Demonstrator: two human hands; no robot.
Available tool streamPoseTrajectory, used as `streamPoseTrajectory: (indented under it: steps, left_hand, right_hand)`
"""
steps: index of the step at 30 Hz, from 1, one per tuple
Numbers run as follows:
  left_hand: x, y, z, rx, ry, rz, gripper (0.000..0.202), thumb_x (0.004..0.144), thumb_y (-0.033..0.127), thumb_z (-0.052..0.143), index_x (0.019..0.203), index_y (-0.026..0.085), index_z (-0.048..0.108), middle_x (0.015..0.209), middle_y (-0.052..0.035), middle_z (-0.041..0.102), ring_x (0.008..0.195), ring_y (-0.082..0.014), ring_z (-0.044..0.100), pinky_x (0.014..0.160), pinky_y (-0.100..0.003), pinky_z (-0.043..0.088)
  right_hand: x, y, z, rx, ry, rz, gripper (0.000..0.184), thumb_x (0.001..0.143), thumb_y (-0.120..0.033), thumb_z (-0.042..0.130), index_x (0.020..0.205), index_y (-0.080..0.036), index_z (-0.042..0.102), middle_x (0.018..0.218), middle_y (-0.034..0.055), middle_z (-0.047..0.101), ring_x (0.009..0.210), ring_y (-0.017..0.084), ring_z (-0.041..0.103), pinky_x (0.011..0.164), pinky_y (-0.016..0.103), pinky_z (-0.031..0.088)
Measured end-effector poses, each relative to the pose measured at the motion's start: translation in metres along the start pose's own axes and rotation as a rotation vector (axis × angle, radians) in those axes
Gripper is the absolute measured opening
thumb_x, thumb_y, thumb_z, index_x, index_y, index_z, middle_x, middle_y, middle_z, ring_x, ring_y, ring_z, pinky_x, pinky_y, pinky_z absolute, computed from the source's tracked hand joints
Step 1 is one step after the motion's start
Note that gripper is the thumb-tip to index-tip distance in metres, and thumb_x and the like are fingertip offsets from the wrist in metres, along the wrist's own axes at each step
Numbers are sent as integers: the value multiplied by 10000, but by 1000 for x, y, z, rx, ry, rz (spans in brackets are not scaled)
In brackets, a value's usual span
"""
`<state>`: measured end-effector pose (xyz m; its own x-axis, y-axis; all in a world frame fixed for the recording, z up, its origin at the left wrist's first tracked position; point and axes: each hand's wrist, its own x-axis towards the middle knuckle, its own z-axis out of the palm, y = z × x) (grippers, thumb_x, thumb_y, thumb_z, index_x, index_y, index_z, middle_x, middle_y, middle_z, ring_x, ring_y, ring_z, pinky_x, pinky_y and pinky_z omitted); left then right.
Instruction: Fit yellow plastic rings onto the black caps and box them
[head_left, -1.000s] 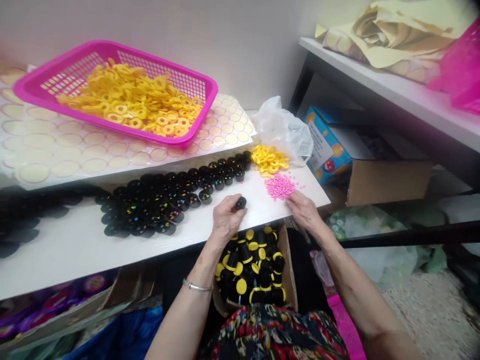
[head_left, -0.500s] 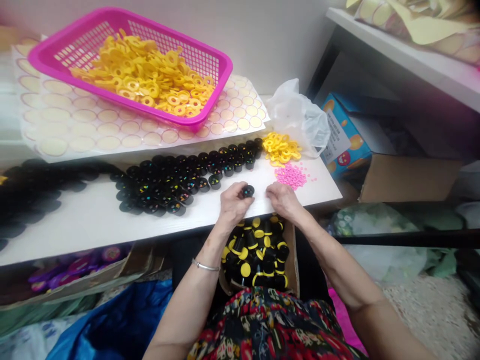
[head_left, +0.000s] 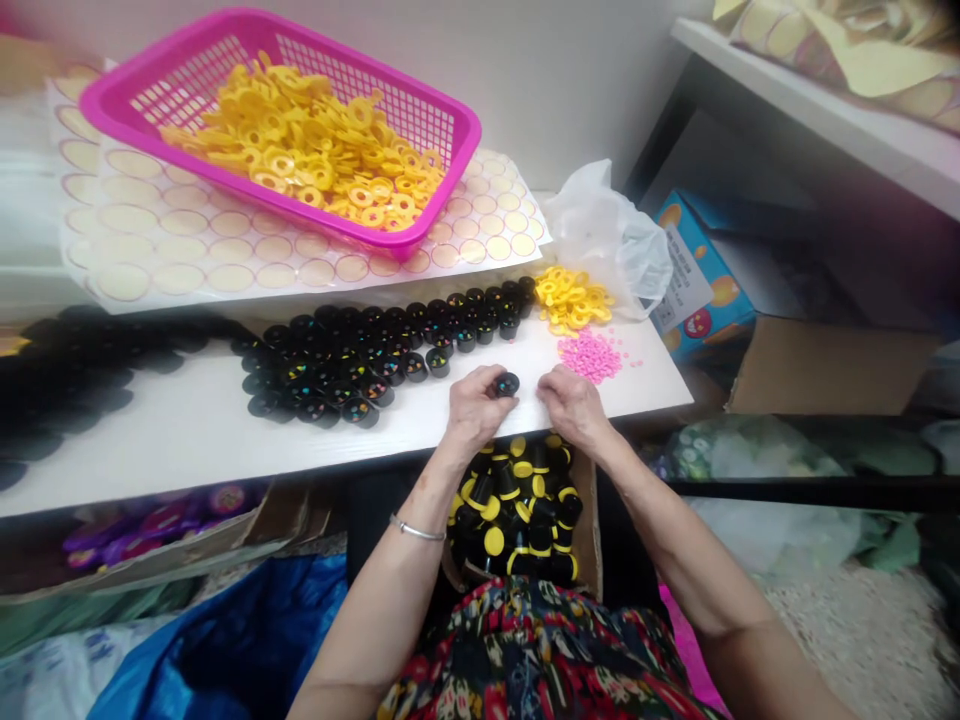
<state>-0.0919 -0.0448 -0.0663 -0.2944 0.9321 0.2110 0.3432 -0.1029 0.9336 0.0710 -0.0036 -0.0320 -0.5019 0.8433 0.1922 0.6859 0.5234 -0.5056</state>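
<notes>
My left hand (head_left: 475,405) is closed around a small black cup (head_left: 507,385), its open top facing up with a few coloured specks inside. Just to the right, my right hand (head_left: 571,400) is pinched, fingertips together; whatever it holds is too small or hidden to make out. Beyond it lies a heap of small pink pieces (head_left: 591,355), and behind that a pile of yellow ring-shaped pieces (head_left: 574,300). Rows of similar black cups (head_left: 337,365) with coloured bits inside stand on the white table (head_left: 202,430) to the left.
A pink basket (head_left: 281,215) of yellow rings rests on sheets of round stickers (head_left: 225,250). Below my hands is a box (head_left: 589,520) of black containers with yellow caps. A plastic bag (head_left: 600,230) and a blue carton (head_left: 705,285) stand at right, under a white shelf (head_left: 810,95).
The whole view has shifted slightly, with things appearing a little farther right. Both hands keep nearly the same pose, the left still holding the black cup.
</notes>
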Motion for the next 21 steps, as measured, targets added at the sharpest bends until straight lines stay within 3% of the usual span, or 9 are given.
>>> streamPoseTrajectory:
  steps: [3,6,16,21]
  left_hand:
    - [0,0,0,30,3,26,252,578,172,685,829,178,665,723,25,575,604,-89,483,567,-209,400]
    - [-1,2,-1,59,-7,53,192,611,184,656,803,179,666,705,19,567,619,-96,487,576,-213,399]
    - [-2,9,-6,42,-44,108,240,618,115,582,828,194,668,737,13,598,686,-120,526,630,-226,425]
    - [-1,6,-5,16,-28,126,147,652,128,586,764,191,657,755,6,623,703,-128,557,659,-235,439]
  right_hand:
    - [7,-10,1,139,88,-81,133,842,-193,461,774,-182,574,751,16,521,718,135,518,658,235,381]
    - [14,-21,3,153,57,-154,152,857,-202,446,779,-192,576,759,13,514,726,132,518,660,228,385]
    - [26,-44,-7,-272,-151,-217,224,855,-148,412,791,-175,625,768,35,540,642,137,463,590,260,311]
    - [29,-56,-10,-385,-206,-326,194,806,-94,447,819,-152,631,776,65,560,694,165,475,629,288,319]
